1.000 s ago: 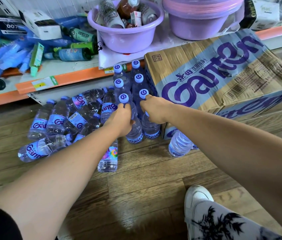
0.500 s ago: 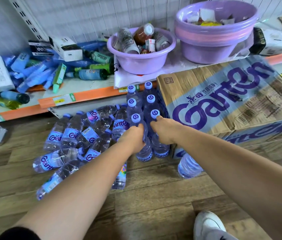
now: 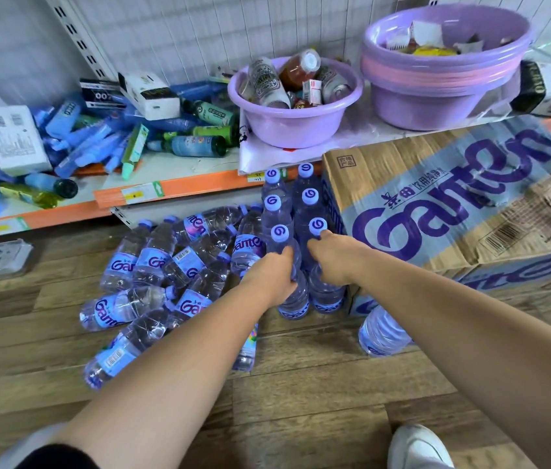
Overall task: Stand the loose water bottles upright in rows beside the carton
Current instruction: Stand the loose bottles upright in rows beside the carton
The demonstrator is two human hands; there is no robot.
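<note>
Two more bottles join the rows by the carton.
The loose bottles (image 3: 172, 272) lie in a heap on the floor (image 3: 301, 418). The left hand (image 3: 272, 277) has its grip curled round the front left bottle (image 3: 296, 304), the right hand (image 3: 333, 257) round the front right bottle (image 3: 325, 296), both upright just beside the carton (image 3: 436, 204). I think it is best to set them flat, snug against the row behind, then let go gently so none tip.

Six clear water bottles (image 3: 308, 213) with pale-blue caps stand upright in two rows of three, tight against the left side of the brown Ganten carton (image 3: 453, 204). My left hand (image 3: 267, 277) and right hand (image 3: 335, 262) grip the front pair (image 3: 296, 301). Left of them, loose bottles (image 3: 179, 262) lie heaped on their sides; another stray bottle (image 3: 382, 333) lies at the carton's front corner.
</note>
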